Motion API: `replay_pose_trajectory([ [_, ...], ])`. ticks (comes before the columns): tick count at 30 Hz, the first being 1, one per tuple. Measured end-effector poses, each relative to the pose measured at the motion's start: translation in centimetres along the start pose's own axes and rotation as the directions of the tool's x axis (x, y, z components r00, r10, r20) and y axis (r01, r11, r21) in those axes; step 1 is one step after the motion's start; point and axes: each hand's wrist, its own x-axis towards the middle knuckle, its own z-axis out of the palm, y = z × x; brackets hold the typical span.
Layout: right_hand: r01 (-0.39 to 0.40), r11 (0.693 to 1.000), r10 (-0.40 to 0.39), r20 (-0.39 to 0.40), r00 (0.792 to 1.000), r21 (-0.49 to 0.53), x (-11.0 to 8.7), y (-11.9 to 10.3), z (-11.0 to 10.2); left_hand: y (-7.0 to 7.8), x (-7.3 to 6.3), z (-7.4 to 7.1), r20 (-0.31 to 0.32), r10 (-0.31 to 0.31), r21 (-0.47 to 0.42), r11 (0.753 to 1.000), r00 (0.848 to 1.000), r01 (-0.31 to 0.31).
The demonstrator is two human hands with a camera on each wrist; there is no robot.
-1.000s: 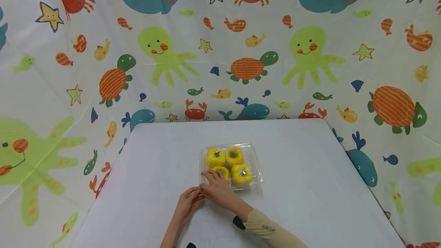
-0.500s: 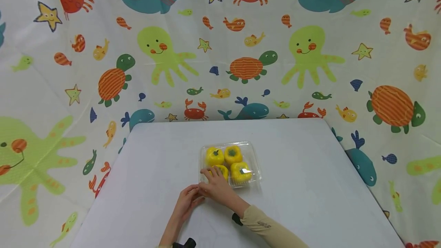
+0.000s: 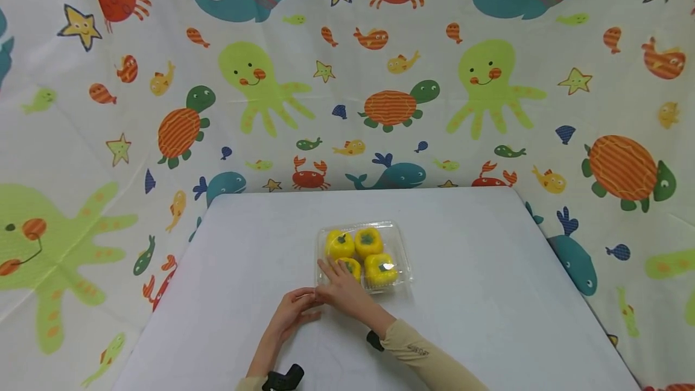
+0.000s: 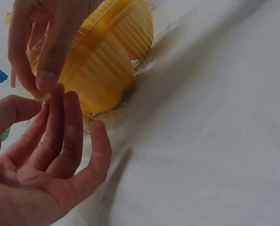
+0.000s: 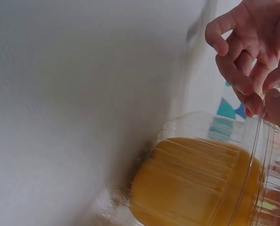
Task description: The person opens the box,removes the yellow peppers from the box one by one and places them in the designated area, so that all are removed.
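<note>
Head view: the clear box (image 3: 400, 245) sits mid-table (image 3: 488, 294), four yellow peppers (image 3: 381, 270) inside; both hands meet at its near-left corner, the right hand (image 3: 344, 291) with fingers spread over the lid, the left hand (image 3: 293, 312) below; dark print on the right sleeve (image 3: 442, 370), too small to read. Left wrist view, and here's what the head view hides: left thumb and fingertips pinching the corner, ribbed walls alongside. Right wrist view: right thumb and finger nip that rim too, close by the left's curled fingers.
</note>
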Motion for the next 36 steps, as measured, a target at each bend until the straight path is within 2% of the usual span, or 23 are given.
replay_pose_trajectory([
  [7,0.050,0.997,-0.047,0.043,0.998,-0.054,0.2,0.0,-0.1,0.1,0.1,0.0,-0.011,0.005,0.031,1.000,1.000,-0.004],
  [14,0.122,0.973,-0.116,0.038,0.992,-0.196,0.1,-0.3,0.3,-0.1,0.0,0.2,-0.060,0.017,0.083,0.996,0.998,-0.012],
  [23,0.131,0.951,-0.123,0.047,0.991,-0.280,-0.1,-0.4,0.7,-0.4,0.0,0.8,-0.103,0.013,0.033,0.999,0.995,-0.009],
  [29,0.134,0.938,-0.144,-0.008,0.990,-0.319,-0.1,-0.3,1.0,-0.3,0.0,1.3,-0.151,0.005,-0.013,1.000,0.988,-0.007],
  [33,0.133,0.935,-0.157,-0.046,0.987,-0.329,-0.2,-0.3,1.3,-0.1,0.0,1.6,-0.174,0.012,-0.011,1.000,0.985,-0.015],
  [36,0.133,0.928,-0.164,-0.061,0.984,-0.349,-0.2,-0.2,1.3,-0.2,0.1,1.7,-0.162,0.017,-0.027,0.999,0.987,-0.021],
])
